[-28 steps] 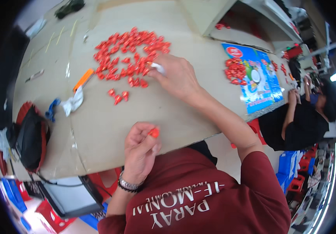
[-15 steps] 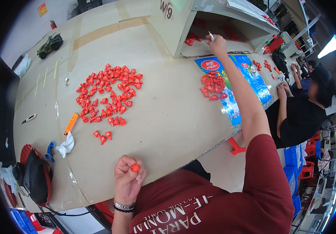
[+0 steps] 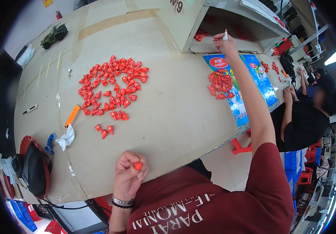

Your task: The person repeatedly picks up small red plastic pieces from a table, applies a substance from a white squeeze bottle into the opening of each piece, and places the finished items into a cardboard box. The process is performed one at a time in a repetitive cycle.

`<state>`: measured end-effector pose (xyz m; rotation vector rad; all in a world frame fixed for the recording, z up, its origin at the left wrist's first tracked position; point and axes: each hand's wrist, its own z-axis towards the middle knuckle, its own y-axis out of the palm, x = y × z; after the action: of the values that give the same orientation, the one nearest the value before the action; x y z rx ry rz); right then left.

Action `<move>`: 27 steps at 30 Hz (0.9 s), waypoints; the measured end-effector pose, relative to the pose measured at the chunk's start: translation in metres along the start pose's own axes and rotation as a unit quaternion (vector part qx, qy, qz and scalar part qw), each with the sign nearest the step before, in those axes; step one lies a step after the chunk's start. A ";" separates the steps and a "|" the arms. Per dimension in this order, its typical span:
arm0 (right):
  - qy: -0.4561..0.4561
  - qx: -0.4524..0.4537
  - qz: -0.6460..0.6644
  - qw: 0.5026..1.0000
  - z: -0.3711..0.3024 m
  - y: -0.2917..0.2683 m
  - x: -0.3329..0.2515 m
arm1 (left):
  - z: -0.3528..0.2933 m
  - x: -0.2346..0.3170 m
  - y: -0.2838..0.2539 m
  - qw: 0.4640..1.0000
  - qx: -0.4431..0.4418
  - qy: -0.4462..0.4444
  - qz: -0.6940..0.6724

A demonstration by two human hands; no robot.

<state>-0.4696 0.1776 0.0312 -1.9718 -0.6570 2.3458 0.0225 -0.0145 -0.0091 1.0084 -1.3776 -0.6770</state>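
Red plastic part stays pinched in the left hand's fingers, left of the blue sheet; the right hand's, clasping a marker, have moved beyond it, apparently gaining a second part.

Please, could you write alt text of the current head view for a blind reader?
A person's left hand pinches a small red piece near the edge of a beige table, while the right hand holds a white pen-like tool before an open cabinet. Many similar red pieces lie loosely grouped on the table.
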 end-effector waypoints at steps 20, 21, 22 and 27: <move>0.131 -0.211 0.270 0.930 -0.297 0.136 -0.094 | 0.008 -0.021 0.026 0.998 0.063 0.031 0.002; 0.131 -0.206 0.256 0.935 -0.301 0.135 -0.096 | 0.008 -0.022 0.026 0.997 0.065 0.032 0.003; 0.131 -0.203 0.256 0.936 -0.304 0.136 -0.099 | 0.008 -0.023 0.026 0.997 0.067 0.033 0.005; 0.139 -0.224 0.249 0.932 -0.314 0.136 -0.106 | 0.008 -0.023 0.024 0.995 0.091 0.042 0.023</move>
<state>-0.1165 0.1220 0.0498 -2.9083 -0.8044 2.2091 0.0082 0.0156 0.0006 1.1334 -1.4028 -0.4747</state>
